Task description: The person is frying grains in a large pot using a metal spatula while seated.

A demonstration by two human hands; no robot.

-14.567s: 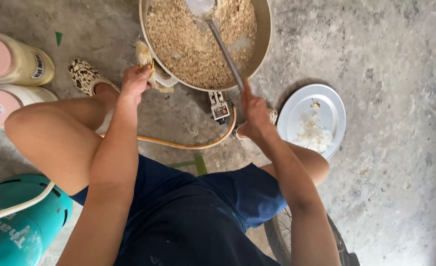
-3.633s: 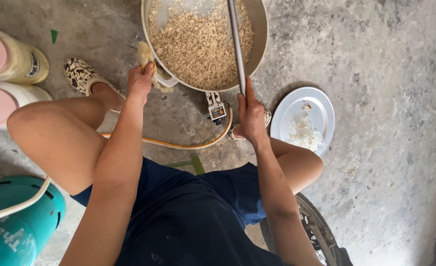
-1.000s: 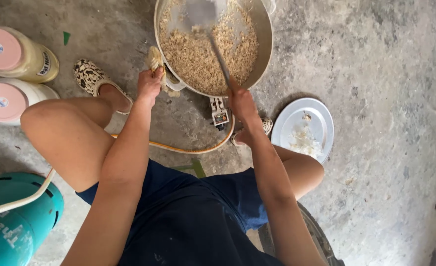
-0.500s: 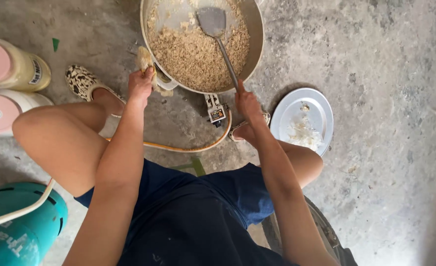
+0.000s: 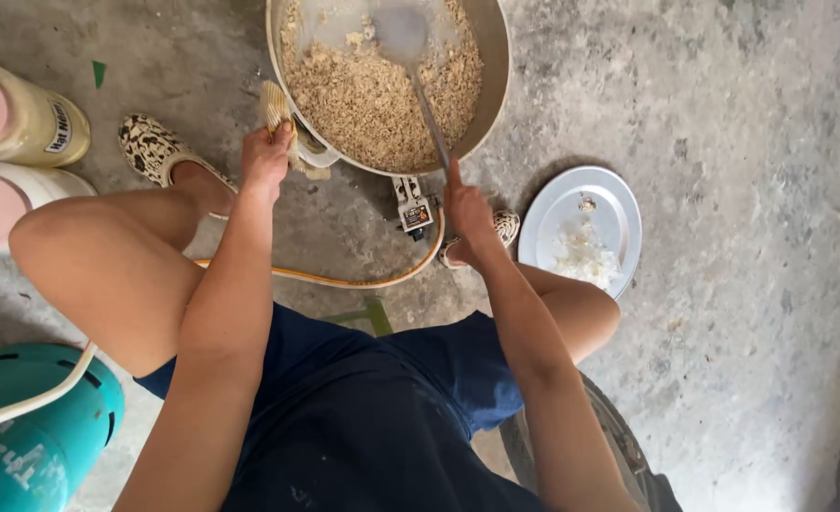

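The left hand [image 5: 266,156] is clenched on a cloth pad [image 5: 276,106] at the wok's [image 5: 492,66] handle, and the right hand [image 5: 465,204] grips the spatula [image 5: 418,76] by its long shaft, the blade buried in the crumbly tan food [image 5: 372,95]. A hard push could, I judge, fling crumbs over the rim, or tip the wok on its low burner [image 5: 410,201] if the left grip slackens; the pad looks thin against the heat. The wok sits just ahead of both hands, between the knees. An orange hose [image 5: 344,281] curves under the legs toward the green gas cylinder [image 5: 31,436]. A white plate [image 5: 581,228] lies on the floor [image 5: 742,142] beside the right hand, and two pink-lidded jars [image 5: 12,142] stand far left.
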